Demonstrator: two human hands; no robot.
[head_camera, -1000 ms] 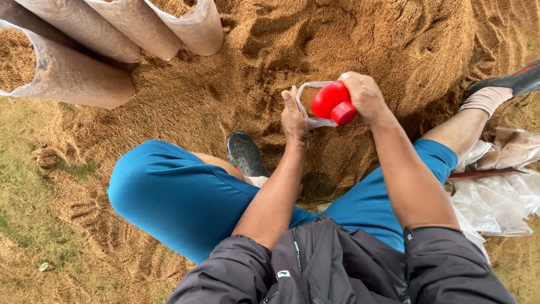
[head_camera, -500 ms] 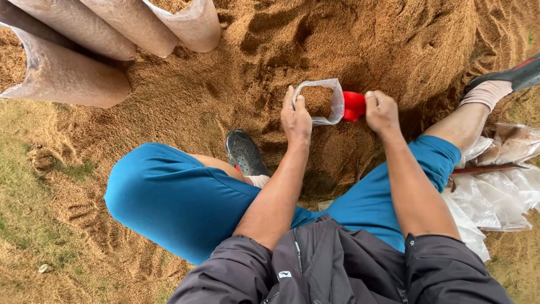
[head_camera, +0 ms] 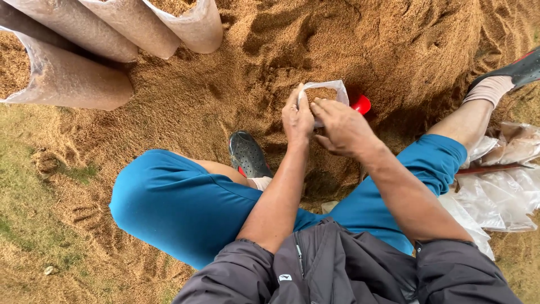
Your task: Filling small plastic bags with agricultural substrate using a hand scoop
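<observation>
Bag of clear plastic is standing open-mouthed on the sawdust heap, just ahead of the seated person's knees, and is holding brown sawdust close to its rim. Left hand is gripping the near-left edge of the bag mouth, fingers curled around the plastic and thumb pressing from outside. Right hand is lying over the near-right edge, fingers half bent with tips touching the rim; whether they are pinching the plastic or only resting on it cannot be told. Red scoop is lying on the sawdust just beside the bag, on its right, partly hidden behind the right hand, with neither hand touching it.

Person is sitting on the ground in blue trousers and a dark grey jacket, left leg folded with a dark shoe tucked under, right leg stretching out toward a second shoe at the upper right. Pile of empty clear bags is lying beside the right leg. Filled bags, long and tubular, are lying stacked on their sides at the upper left, well apart from the hands. Patchy grass is showing at the left edge of the sawdust
</observation>
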